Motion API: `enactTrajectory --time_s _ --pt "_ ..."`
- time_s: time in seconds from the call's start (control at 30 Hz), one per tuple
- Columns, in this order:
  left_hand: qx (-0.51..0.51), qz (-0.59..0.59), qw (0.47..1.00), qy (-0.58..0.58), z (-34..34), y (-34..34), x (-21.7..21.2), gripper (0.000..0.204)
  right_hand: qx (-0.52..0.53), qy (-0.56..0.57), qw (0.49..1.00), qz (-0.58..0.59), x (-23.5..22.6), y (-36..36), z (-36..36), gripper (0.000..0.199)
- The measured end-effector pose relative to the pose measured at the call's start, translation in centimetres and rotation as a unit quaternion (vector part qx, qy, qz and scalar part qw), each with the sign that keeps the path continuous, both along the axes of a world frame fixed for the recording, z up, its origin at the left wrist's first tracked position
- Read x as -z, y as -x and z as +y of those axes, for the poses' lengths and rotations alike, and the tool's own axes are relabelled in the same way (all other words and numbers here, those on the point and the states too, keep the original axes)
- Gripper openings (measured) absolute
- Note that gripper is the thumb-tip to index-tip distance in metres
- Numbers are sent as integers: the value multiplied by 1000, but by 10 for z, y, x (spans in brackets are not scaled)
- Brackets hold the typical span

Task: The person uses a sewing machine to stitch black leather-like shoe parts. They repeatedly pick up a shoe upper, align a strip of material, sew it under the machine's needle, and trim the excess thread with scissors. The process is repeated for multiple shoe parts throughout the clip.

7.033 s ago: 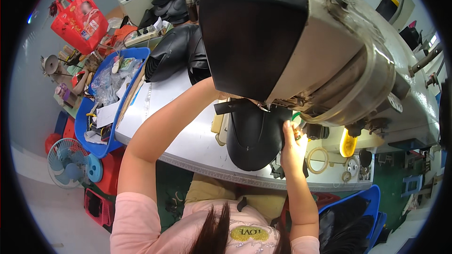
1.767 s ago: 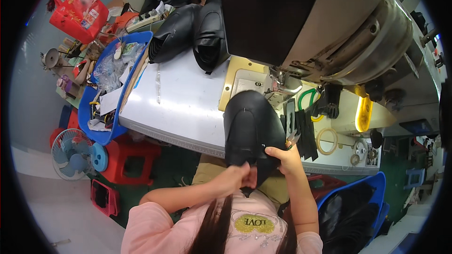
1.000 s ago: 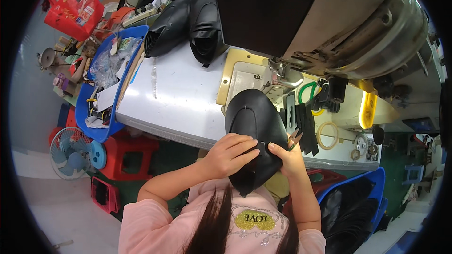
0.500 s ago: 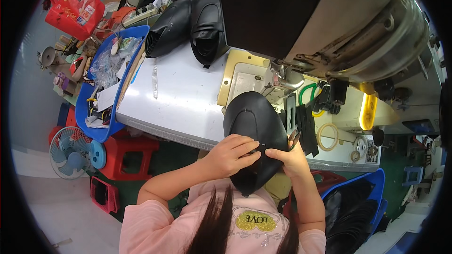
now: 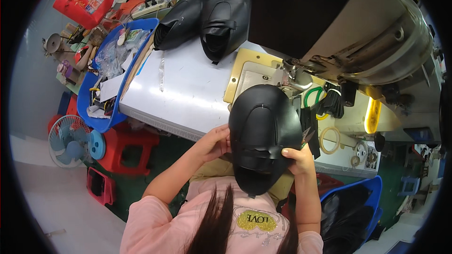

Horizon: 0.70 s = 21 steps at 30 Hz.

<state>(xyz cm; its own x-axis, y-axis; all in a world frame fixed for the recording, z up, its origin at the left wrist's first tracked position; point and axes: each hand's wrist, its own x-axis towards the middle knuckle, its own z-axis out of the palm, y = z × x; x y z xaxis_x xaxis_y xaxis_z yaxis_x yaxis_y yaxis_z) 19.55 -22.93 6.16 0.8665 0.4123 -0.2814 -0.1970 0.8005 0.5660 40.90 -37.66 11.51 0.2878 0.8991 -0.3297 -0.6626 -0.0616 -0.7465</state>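
Observation:
I hold a black leather shoe upper (image 5: 263,136) in front of my chest, at the near edge of the white worktable (image 5: 188,89). My left hand (image 5: 214,142) grips its left edge, fingers curled onto it. My right hand (image 5: 296,156) grips its right edge, and small thread snips (image 5: 307,135) stick up from that hand. The upper is turned with its opening toward me. Just beyond it stands the sewing machine (image 5: 358,33) with its needle area (image 5: 294,77) over a yellowish plate (image 5: 247,73).
Two more black shoe uppers (image 5: 207,14) lie at the table's far side. A blue tray (image 5: 108,75) of scraps sits at the left, with a red stool (image 5: 127,148) and a small fan (image 5: 70,138) below. A blue bin (image 5: 353,211) with black pieces stands at my right.
Seven seconds ago both hands held the upper up under the machine. I have since drawn it back toward my chest, and over the last second both hands have turned it slightly while gripping its edges.

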Motion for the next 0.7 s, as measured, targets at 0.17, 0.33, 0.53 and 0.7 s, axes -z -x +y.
enactTrajectory --time_s 0.17,0.33,0.53,0.7 --pt "52 -70 996 6 -2 8 -18 53 -18 -12 999 32 13 2 1 57" --pt "36 -106 991 74 2 6 -19 46 -16 -36 999 12 4 5 5 57" --pt "-2 -96 994 51 5 4 -21 40 -34 -26 999 -16 -5 2 7 65" --pt "-58 -23 998 -9 5 0 -22 48 -29 -27 999 -29 -10 1 10 67"
